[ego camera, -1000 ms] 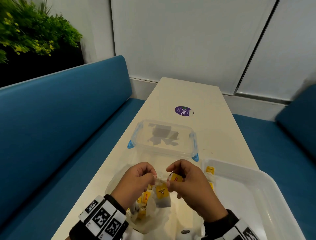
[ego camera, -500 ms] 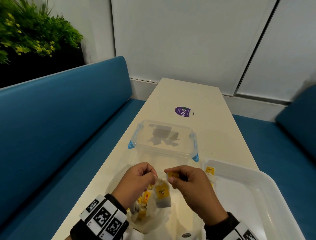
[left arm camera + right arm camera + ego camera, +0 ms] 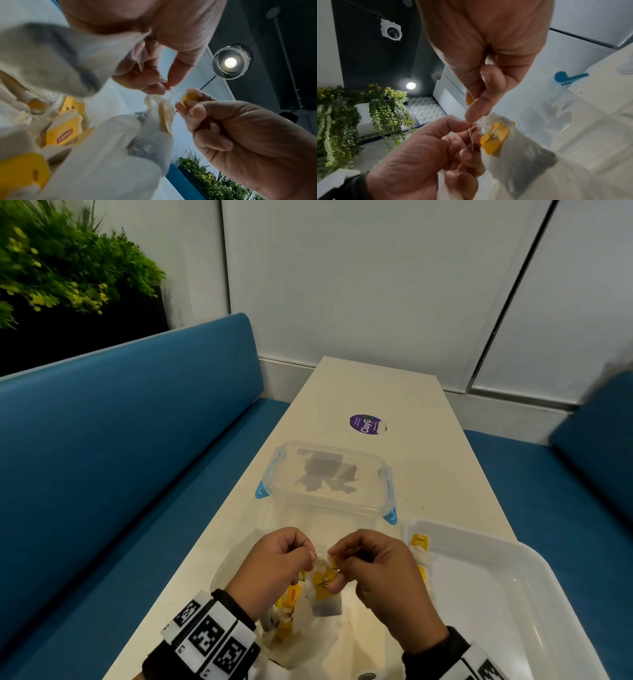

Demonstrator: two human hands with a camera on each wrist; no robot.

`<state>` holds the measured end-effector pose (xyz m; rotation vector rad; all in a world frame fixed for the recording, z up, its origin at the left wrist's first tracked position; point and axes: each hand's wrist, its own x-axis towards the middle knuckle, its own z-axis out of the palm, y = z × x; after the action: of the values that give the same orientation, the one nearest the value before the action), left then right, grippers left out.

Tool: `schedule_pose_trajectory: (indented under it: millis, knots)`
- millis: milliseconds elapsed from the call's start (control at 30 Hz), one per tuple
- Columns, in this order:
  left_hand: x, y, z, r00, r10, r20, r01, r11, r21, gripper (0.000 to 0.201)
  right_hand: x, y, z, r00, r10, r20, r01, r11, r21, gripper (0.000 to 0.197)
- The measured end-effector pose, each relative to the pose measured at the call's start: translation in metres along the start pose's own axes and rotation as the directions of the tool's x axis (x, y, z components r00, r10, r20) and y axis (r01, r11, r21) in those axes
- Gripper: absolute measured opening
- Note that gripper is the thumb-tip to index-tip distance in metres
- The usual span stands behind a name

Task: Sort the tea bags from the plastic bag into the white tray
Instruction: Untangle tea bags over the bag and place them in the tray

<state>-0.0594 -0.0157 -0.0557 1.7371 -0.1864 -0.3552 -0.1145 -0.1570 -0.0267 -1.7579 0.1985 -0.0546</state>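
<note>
My left hand (image 3: 311, 557) and right hand (image 3: 335, 567) meet fingertip to fingertip above the plastic bag (image 3: 294, 631), which holds several yellow-tagged tea bags (image 3: 63, 135). One tea bag (image 3: 327, 601) hangs between them by tangled strings. In the left wrist view my left hand (image 3: 165, 85) pinches the string, and my right hand (image 3: 184, 100) pinches a yellow tag (image 3: 188, 98). The right wrist view shows my right hand (image 3: 471, 116) at the knot above the hanging tea bag (image 3: 522, 162). The white tray (image 3: 534, 556) lies to the right with a few tea bags (image 3: 419, 542) in its near-left corner.
A clear lidded container (image 3: 329, 477) with blue clips stands just beyond my hands. A purple sticker (image 3: 366, 424) lies farther up the narrow cream table (image 3: 376, 385). Blue benches (image 3: 137, 457) run along both sides, and a plant (image 3: 61, 261) sits at the back left.
My right hand has closed in on the left, so the fingertips now almost touch at the strings. The tea bag still hangs over the plastic bag.
</note>
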Motion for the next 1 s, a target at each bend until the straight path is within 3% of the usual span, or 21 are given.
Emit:
schedule_pose_trajectory:
  millis: [267,833,1000]
  knots:
    - [-0.0013,-0.0018,-0.0005,1.000,-0.005,-0.001,0.005,1.000,0.025,0.016,-0.0025,0.0003,0.0037,0.998,0.064,-0.018,-0.063,0.996,0.058,0.011]
    - [-0.0041,-0.0027,-0.0033,0.999,0.028,0.024,-0.028,1.000,0.012,0.015,0.0030,0.0072,0.0071,0.999,0.037,-0.037,-0.035,0.997,0.073,0.020]
    - [-0.0056,-0.0009,-0.0052,0.998,0.051,0.045,-0.050,0.999,-0.020,0.014,0.0047,0.0039,0.0052,0.999,-0.005,0.035,0.007,0.998,-0.057,0.022]
